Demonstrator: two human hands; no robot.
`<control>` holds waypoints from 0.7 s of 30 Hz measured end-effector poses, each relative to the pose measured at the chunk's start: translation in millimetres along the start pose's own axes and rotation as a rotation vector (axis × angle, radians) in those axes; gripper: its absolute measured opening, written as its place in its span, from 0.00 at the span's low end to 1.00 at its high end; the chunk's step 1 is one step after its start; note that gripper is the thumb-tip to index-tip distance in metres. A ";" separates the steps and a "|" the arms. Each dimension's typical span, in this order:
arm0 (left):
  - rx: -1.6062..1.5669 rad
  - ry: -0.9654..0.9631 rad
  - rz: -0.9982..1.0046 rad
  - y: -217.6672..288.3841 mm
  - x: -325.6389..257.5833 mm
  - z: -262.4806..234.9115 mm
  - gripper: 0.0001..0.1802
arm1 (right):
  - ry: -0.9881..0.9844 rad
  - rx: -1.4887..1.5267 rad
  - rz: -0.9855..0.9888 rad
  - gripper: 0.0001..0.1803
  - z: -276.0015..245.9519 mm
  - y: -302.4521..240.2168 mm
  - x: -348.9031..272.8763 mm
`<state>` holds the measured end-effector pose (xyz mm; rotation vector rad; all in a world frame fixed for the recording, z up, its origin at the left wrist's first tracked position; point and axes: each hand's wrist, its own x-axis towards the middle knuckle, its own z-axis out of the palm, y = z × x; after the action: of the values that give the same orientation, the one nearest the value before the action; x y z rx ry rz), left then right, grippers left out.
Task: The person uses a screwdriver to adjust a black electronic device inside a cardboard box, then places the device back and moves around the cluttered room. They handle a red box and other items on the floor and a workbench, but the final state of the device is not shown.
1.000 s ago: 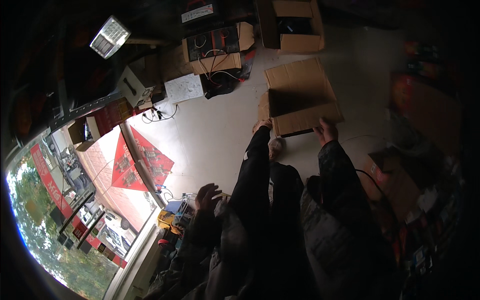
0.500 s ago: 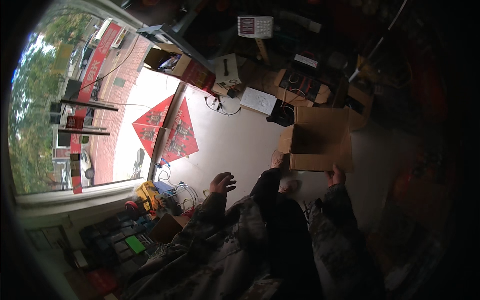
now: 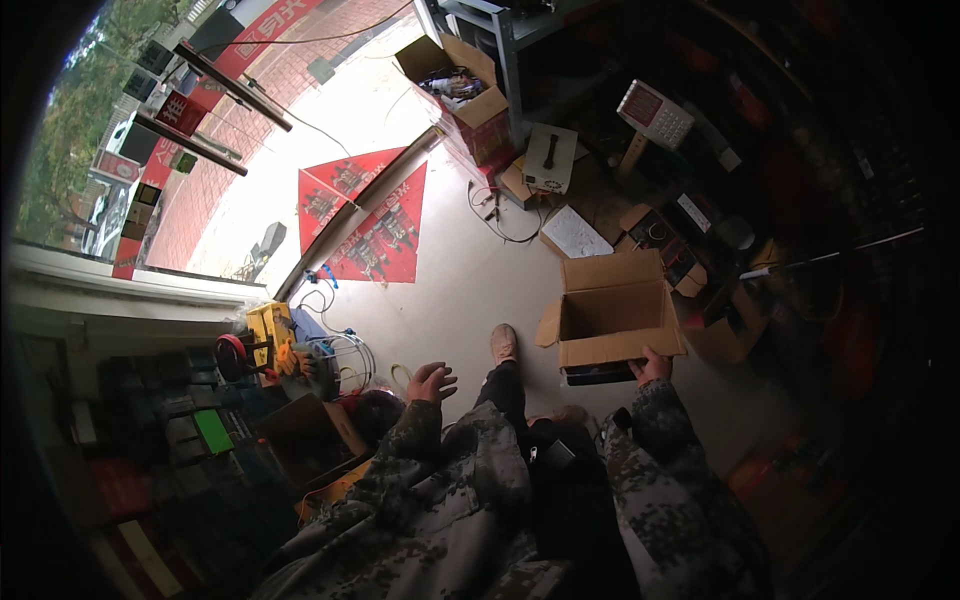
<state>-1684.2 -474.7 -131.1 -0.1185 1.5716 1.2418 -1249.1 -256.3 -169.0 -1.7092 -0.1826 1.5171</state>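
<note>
My right hand (image 3: 652, 367) grips the near flap of a brown cardboard box (image 3: 612, 348) with its thumb on top. The box's flaps stand spread and its inside shows as a shaded hollow. A dark strip shows under its near edge; I cannot make out what it is. My left hand (image 3: 432, 383) hangs free in front of me, fingers loosely curled and apart, with nothing in it. Both sleeves are camouflage cloth. My shoe (image 3: 504, 344) is on the pale floor between the left hand and the box.
Beyond the box lie a white flat package (image 3: 577, 233), a handled case (image 3: 549, 160) and loose cables. A filled carton (image 3: 480, 135) stands by the doorway. Red diamond mats (image 3: 385, 230) lie at the sill. At left are yellow tool cases (image 3: 268, 325) and another open carton (image 3: 315, 440).
My view has turned, so the doorway and shelf goods sit further right. One shoe now shows more fully. The right hand still holds the box; the left stays free.
</note>
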 end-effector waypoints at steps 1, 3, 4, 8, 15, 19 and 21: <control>-0.036 0.016 0.009 10.6 7.9 -5.5 0.18 | 0.036 -0.014 0.010 0.31 22.3 -1.9 -3.2; -0.063 0.040 0.005 36.8 20.4 -16.4 0.18 | 0.003 -0.077 0.035 0.30 65.0 -6.7 -10.4; -0.073 0.043 0.000 51.9 26.3 -22.4 0.18 | -0.006 -0.109 0.034 0.29 85.4 -7.6 -12.5; -0.052 0.050 0.016 100.4 45.6 -35.3 0.18 | -0.099 -0.113 -0.001 0.23 150.4 -6.6 -17.1; -0.043 0.069 0.036 143.3 55.4 -46.8 0.19 | -0.275 -0.291 -0.075 0.21 237.3 10.3 3.9; -0.037 0.115 0.077 156.0 54.1 -45.9 0.20 | -0.306 -0.338 -0.042 0.19 287.4 20.0 25.5; -0.044 0.154 0.102 161.1 49.4 -44.6 0.20 | -0.323 -0.303 -0.042 0.18 307.3 23.0 30.7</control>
<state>-1835.1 -410.8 -71.8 -0.1668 1.7012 1.3746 -1520.4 -108.0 -186.7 -1.6625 -0.6401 1.7978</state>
